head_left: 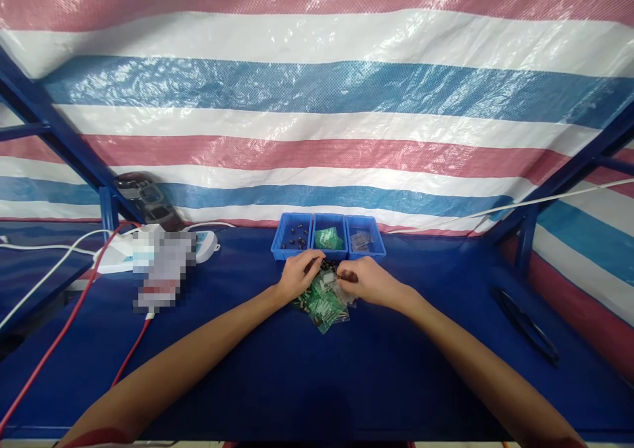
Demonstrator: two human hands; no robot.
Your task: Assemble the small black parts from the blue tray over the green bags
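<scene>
A loose pile of small clear and green plastic bags [324,309] lies on the blue table, mixed with small dark parts. My left hand [299,277] is at the pile's left side, thumb and fingers closed near its far edge. My right hand [371,281] is curled at the right side by the clear bags, fingertips drawn together. What either hand holds is too small or hidden to make out. Just beyond stand three joined blue bins: the left bin [278,238] has small dark parts, the middle bin [330,254] green bags, the right bin [380,244] clear bags.
To the left are a white power strip [205,246], a blurred-out object [166,269] and red and white cables. A dark bag-like item [148,200] leans by the blue frame. Dark glasses [526,326] lie at right. Behind the table [376,375] hangs a striped tarp [317,84].
</scene>
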